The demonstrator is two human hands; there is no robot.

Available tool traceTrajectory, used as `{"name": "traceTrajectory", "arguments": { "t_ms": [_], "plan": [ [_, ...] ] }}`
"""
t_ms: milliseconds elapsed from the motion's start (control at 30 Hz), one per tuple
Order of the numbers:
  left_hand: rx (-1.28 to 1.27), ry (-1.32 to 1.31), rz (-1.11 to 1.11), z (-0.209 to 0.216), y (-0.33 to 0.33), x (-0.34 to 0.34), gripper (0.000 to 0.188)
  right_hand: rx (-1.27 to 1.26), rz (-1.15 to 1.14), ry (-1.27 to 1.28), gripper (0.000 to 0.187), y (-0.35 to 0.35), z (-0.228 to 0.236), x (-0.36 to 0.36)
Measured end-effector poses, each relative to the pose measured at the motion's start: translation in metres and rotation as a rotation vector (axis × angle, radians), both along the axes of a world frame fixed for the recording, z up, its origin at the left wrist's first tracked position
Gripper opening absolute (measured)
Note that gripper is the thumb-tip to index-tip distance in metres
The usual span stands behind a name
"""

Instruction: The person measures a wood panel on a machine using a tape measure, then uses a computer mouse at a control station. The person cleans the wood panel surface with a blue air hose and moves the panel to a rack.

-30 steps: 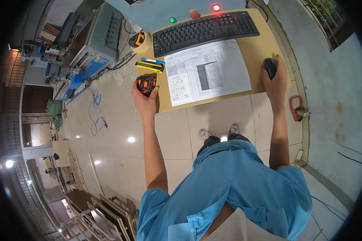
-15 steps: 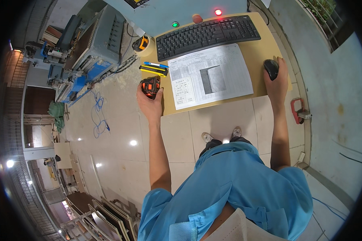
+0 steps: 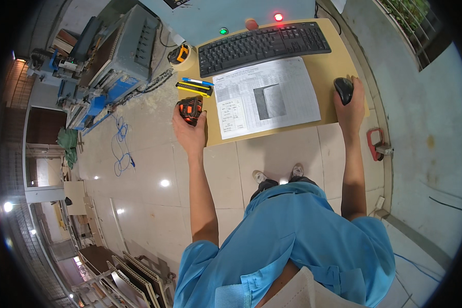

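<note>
At the left edge of a small tan desk [image 3: 339, 66], my left hand [image 3: 190, 134] is closed around a black and orange tape measure [image 3: 191, 110]. My right hand [image 3: 350, 114] rests at the desk's right side, wrapped over a black computer mouse [image 3: 343, 91]. Between the hands lies a printed sheet [image 3: 267, 97] with a table and a dark grey picture. Behind it sits a black keyboard [image 3: 264, 47]. A yellow and black utility knife [image 3: 194, 89] and a blue pen [image 3: 197, 81] lie just beyond the tape measure.
A tape roll [image 3: 186, 59] with a second yellow-black tape measure [image 3: 178, 54] inside stands at the far left desk corner. Lit green [image 3: 224, 31] and red [image 3: 278, 17] buttons face the desk. Left stands a grey machine [image 3: 123, 51]; a blue hose [image 3: 121, 149] lies on the floor.
The view has shifted slightly. Both hands stay on the tape measure and the mouse, with no clear movement of either across the desk.
</note>
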State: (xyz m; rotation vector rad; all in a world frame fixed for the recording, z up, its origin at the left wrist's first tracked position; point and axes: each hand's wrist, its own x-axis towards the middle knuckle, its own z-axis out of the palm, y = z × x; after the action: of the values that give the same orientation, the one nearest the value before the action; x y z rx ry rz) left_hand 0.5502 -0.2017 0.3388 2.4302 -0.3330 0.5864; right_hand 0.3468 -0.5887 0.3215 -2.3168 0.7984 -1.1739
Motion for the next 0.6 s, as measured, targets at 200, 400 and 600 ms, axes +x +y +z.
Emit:
{"name": "traceTrajectory", "arguments": {
  "t_ms": [200,400,600],
  "plan": [
    [-0.475,0.205,-0.100,0.000,0.005,-0.001,0.083,0.060,0.018,-0.032,0.064,0.002,0.000,-0.001],
    [-0.077,0.099,-0.052,0.002,0.010,-0.002,0.093,0.219,0.007,-0.051,0.066,-0.004,-0.006,-0.007],
    [0.001,0.049,-0.035,0.007,0.010,-0.003,0.091,0.279,0.056,-0.200,0.062,-0.012,-0.018,-0.008]
  ]
}}
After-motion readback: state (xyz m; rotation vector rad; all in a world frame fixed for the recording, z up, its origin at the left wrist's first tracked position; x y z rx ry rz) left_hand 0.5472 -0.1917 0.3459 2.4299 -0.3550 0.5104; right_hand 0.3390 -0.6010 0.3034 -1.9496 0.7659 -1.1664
